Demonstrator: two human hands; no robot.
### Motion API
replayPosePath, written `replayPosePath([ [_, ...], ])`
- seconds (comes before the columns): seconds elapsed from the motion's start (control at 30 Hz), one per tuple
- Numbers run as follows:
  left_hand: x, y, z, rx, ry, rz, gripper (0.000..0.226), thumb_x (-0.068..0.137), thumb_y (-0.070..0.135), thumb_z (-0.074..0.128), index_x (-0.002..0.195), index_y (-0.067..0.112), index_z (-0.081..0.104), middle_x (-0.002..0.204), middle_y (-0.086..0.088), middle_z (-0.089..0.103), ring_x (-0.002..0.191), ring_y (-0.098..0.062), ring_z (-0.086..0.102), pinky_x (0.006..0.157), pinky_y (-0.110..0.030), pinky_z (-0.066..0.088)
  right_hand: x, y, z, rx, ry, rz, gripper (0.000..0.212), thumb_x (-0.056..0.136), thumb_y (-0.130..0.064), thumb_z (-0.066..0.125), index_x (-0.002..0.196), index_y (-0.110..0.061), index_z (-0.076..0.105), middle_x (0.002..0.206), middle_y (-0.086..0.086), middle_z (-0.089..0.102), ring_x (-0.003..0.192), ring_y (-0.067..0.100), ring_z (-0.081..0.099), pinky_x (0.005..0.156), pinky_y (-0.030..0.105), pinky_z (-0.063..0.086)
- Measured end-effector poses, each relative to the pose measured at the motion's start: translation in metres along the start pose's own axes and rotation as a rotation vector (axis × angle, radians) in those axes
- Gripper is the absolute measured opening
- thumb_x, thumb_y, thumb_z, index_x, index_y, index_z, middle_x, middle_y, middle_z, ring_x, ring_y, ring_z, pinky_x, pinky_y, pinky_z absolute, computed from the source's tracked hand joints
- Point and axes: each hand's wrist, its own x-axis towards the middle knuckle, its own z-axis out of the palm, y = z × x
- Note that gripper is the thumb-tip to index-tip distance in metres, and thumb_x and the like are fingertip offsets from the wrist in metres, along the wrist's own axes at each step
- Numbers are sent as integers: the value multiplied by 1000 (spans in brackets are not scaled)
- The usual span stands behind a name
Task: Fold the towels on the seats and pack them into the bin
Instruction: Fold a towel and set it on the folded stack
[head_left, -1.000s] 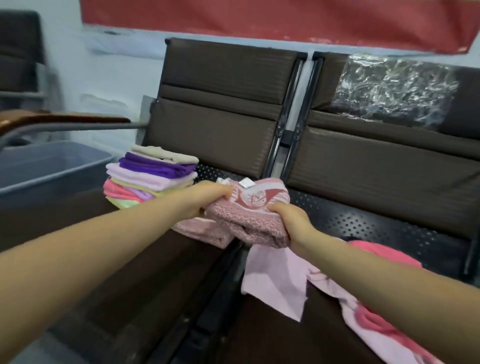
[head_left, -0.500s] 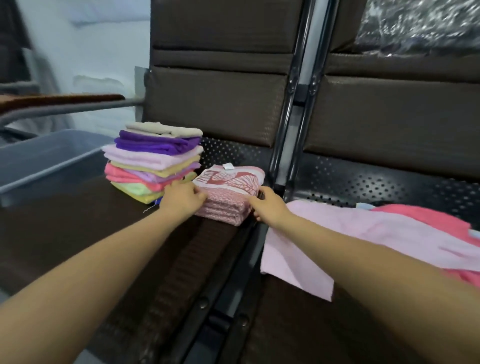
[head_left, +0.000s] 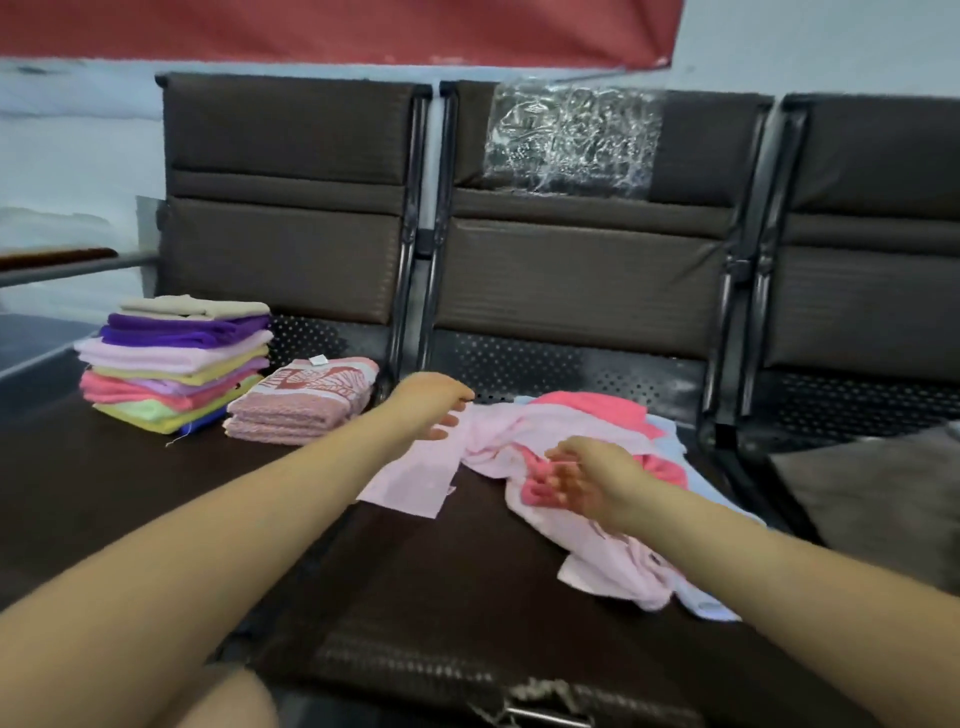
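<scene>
— So which towel was next, and where did it lie?

— The light pink towel (head_left: 524, 441) lay all crumpled on the middle seat (head_left: 441, 571), on top of a bright pink towel (head_left: 597, 408) and a pale blue one (head_left: 670, 431).

— Which hand was closer to it?

— Both were very near. The left hand (head_left: 431, 408) was over its left end, fingers loose and a bit apart, holding nothing. The right hand (head_left: 587, 480) was over its middle. It was blurry, but its fingers looked spread, and I could not tell if they touched the cloth.

— Which way did the towel run?

— Mostly left to right, between the two hands, with one end trailing toward the front.

— And the folded ones?

— The patterned pink towel (head_left: 306, 402) sat just beside the folded stack (head_left: 176, 358) on the left seat. The bin (head_left: 31, 348) was farther left.
</scene>
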Motion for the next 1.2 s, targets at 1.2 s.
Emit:
replayPosePath([
  [1.2, -11, -110, -41, 303, 220, -334, 20, 97, 9, 42, 103, 2, 60, 103, -15, 58, 93, -31, 58, 88, -33, 46, 34, 38, -20, -704, -186, -136, 18, 98, -31, 51, 89, -18, 59, 79, 5, 56, 61, 13, 50, 52, 20, 45],
])
